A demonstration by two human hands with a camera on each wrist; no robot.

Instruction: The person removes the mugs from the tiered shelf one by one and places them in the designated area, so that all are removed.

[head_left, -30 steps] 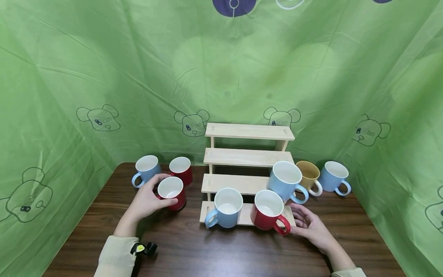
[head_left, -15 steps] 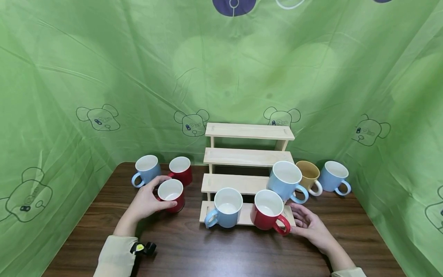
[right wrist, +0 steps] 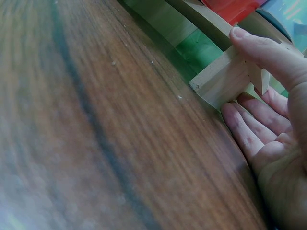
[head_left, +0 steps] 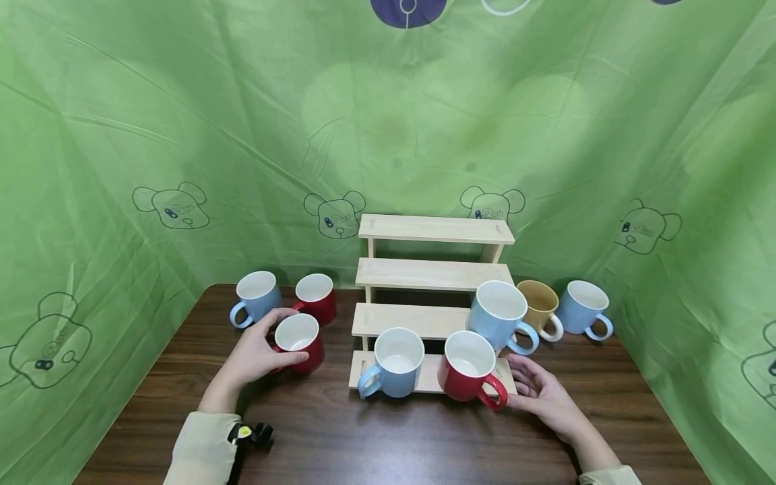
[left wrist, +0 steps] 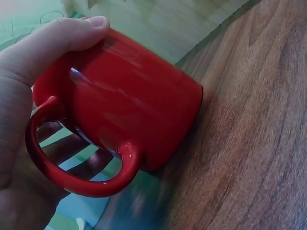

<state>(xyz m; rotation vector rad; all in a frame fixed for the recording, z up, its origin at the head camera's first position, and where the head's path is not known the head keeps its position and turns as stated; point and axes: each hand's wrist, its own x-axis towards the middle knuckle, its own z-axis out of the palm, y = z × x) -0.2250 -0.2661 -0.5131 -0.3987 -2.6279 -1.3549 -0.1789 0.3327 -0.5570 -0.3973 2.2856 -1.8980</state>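
Our left hand (head_left: 254, 350) has the held red mug (head_left: 302, 337) pinched between thumb and fingers; we cannot tell whether its base bears on the counter (head_left: 412, 444). With the thumb close to the rim, a loose hold could let the mug tilt or slip. Our right hand (head_left: 545, 397) pinches the end of the wooden stand (head_left: 400, 320), thumb in front, fingers behind. Just left of that thumb juts the handle of the front red mug (head_left: 461, 377); a careless shift of the hand could catch it and twist the mug off its step. Farther left of that hand, the front blue mug (head_left: 397, 370) looks close to the step's edge, so tugging the stand could tip it. Just beyond the right hand, the raised blue mug (head_left: 494, 316) could topple from the same jolt. Beyond our left fingertips, the rear red mug (head_left: 318, 300) sits close enough to be knocked if the held one drifts back.
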